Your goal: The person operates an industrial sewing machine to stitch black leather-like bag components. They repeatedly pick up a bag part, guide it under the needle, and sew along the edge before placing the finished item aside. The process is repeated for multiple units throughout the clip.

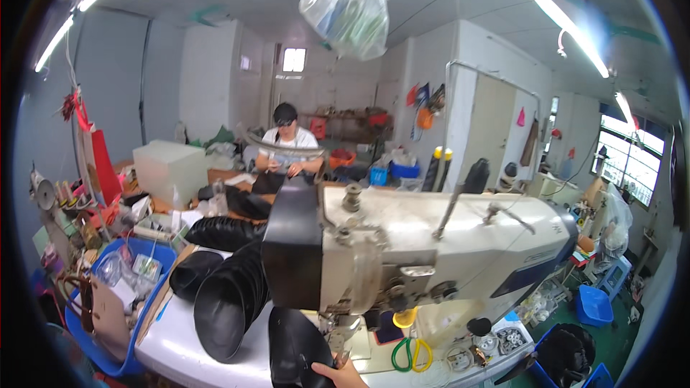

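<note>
A white sewing machine (417, 244) with a black end cover spans the middle. Under its needle end stands a black, curved, glossy leather-like piece (291, 348). At its right edge, my right hand (341, 375) comes up from the lower border, thumb pressed on the piece and the other fingers partly hidden. My left hand is out of view. Just left of this piece, a nested stack of similar black curved pieces (223, 316) lies on the white machine table (172, 348). Yellow-and-green-handled scissors (412, 356) rest right of my hand.
Left of the table stands a blue bin (129, 366) with bags and papers. Bobbins and small metal parts fill a tray (510, 340) at the right. A co-worker (287, 144) sits beyond the machine. A plastic bag (348, 11) hangs overhead; a blue basin (595, 307) is on the floor.
</note>
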Motion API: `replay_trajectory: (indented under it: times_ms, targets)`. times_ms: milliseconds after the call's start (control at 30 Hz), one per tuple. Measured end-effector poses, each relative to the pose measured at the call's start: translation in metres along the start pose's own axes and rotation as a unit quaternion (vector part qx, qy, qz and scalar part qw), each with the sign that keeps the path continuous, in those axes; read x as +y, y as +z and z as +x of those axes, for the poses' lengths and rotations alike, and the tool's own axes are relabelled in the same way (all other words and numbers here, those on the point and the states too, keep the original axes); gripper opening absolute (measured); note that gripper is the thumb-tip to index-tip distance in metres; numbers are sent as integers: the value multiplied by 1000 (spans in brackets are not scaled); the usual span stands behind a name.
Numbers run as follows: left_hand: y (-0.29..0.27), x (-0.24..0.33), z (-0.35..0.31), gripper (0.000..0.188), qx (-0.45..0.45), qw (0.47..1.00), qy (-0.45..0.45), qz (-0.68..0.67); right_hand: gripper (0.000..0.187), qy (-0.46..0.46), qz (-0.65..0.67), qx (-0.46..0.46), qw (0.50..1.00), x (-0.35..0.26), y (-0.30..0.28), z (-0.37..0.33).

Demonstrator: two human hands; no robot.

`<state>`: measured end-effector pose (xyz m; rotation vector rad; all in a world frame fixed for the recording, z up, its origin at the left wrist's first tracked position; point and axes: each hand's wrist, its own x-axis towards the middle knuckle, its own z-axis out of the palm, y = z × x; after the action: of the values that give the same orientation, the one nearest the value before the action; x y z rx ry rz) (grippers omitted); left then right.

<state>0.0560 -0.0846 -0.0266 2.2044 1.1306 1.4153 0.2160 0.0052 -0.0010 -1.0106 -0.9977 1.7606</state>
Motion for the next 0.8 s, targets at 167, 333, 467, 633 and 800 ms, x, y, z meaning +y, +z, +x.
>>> replay_trajectory:
  times_ms: [167, 333, 467, 633, 800]
  targets:
    - [-18, -3, 6, 19, 75, 989, 124, 31, 65, -112, 61, 93, 987, -8, 8, -18]
    - [-33, 11, 51, 38, 10, 976, 142, 167, 49, -154, 55, 16, 986, 24, -1, -3]
    - [-29, -5, 50, 41, 5, 975, 161, 151, 47, -92, 84, -8, 992, 19, 9, -13]
    - [-26, -7, 65, 33, 44, 973, 190, 126, 46, -43, 150, -2, 988, 12, 10, -18]
    - [-36, -29, 65, 26, 60, 974, 170, 137, 23, -26, 112, -16, 993, 1, 18, -28]
